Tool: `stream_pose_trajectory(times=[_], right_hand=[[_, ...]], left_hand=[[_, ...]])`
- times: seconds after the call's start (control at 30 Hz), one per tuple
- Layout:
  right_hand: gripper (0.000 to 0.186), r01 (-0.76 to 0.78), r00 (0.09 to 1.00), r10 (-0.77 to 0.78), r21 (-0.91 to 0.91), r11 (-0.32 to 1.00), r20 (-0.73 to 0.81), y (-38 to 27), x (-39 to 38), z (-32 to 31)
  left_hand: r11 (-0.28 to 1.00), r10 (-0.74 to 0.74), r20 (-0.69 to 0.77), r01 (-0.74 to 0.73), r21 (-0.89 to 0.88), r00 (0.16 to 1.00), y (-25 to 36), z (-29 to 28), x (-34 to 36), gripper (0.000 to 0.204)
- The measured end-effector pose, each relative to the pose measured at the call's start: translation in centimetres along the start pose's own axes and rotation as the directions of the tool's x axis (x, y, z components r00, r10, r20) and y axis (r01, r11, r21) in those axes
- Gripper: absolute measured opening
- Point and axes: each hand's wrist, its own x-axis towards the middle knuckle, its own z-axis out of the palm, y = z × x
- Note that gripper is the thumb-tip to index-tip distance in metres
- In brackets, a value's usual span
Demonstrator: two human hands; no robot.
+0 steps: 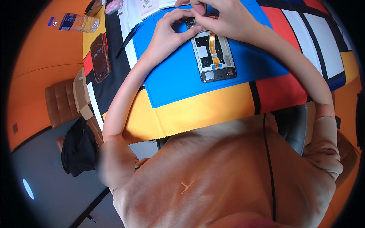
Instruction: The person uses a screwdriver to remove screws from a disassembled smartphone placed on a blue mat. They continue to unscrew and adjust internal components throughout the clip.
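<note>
Blue mat [169,81] bears an opened phone [204,60], ribbon cable [212,46] inside, left hand [170,33] gripping its top, right hand [224,21] curled, hold unclear.

Digits [97,53] stand on a phone [101,69], lettering on a bottle label [68,21], an emblem [186,186] on the shirt [228,167].

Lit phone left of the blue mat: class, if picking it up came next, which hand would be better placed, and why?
Probably the left hand: it is nearer the lit phone. The right hand, also at the opened phone, would likely have to cross the left arm.
</note>
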Motion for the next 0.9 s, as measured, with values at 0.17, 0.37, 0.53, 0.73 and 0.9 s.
stream_pose_trajectory(times=[0.17,0.37,0.53,0.73,0.9], right_hand=[[0.021,0.058,0.995,-0.057,0.008,0.998,-0.080,0.1,0.0,0.3],[0.020,-0.143,0.985,0.149,0.075,0.987,-0.085,-0.3,-1.6,0.8],[0.039,-0.052,0.998,0.054,0.056,0.997,-0.034,-0.1,-2.2,1.0],[0.033,-0.059,0.997,0.058,-0.007,0.998,-0.042,-0.3,-2.6,1.6],[0.027,-0.204,0.979,0.204,-0.028,0.979,0.018,0.2,-2.6,1.6]], left_hand=[[1.000,0.027,0.008,-0.027,-0.006,1.000,0.1,-0.1,0.0,0.038],[0.989,-0.074,-0.006,0.073,-0.129,0.997,0.4,0.1,0.1,0.035],[0.990,-0.060,0.001,0.060,-0.126,0.998,0.6,0.0,0.1,0.029],[0.985,-0.126,0.009,0.126,-0.118,0.992,0.4,0.0,0.0,0.032],[0.994,-0.090,0.019,0.091,-0.065,0.996,0.6,0.0,0.0,0.035]])
